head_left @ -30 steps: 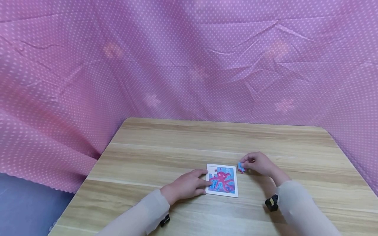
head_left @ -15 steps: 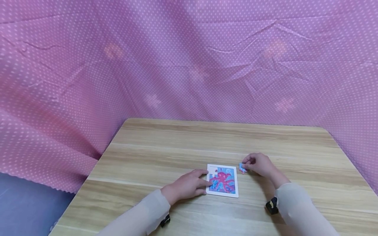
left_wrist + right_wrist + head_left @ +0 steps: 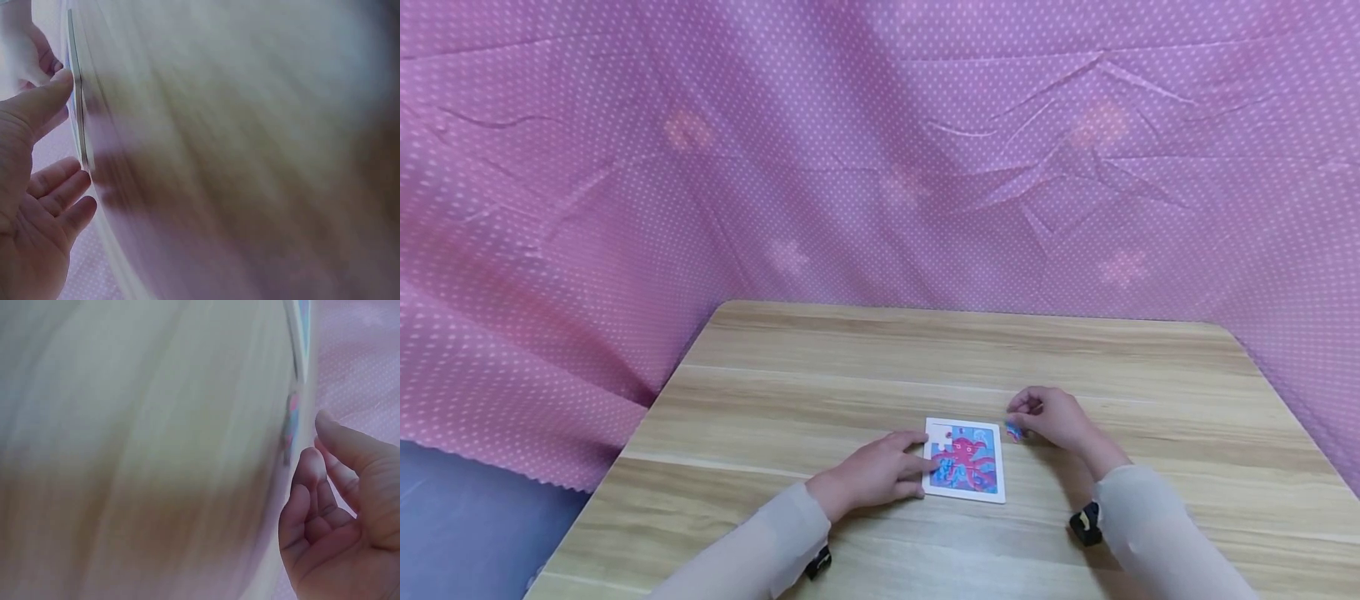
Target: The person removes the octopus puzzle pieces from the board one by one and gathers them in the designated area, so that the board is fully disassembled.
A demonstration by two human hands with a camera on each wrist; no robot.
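Observation:
In the head view a white-framed octopus jigsaw puzzle (image 3: 965, 493) lies on the table, with a bare white gap at its upper left corner. My left hand (image 3: 880, 468) rests along its left edge, fingers spread, one fingertip on the picture. In the left wrist view the thumb (image 3: 47, 97) and fingers meet the board's rim. Just right of the frame is a loose blue and pink puzzle piece (image 3: 1013, 432). Over it hovers my right hand (image 3: 1054, 418), fingers loosely bent. The right wrist view shows the puzzle piece (image 3: 292, 428) low on the table, apart from the thumb.
The wooden table (image 3: 820, 358) extends around the puzzle on all sides. A pink dotted cloth (image 3: 880, 167) hangs behind and at both sides. Black wrist cameras sit under both cuffs, the right camera (image 3: 1086, 525) near the tabletop.
The loose puzzle piece has turned and shifted slightly, and the right hand's fingers have come away from it. The left hand and puzzle board stay in place.

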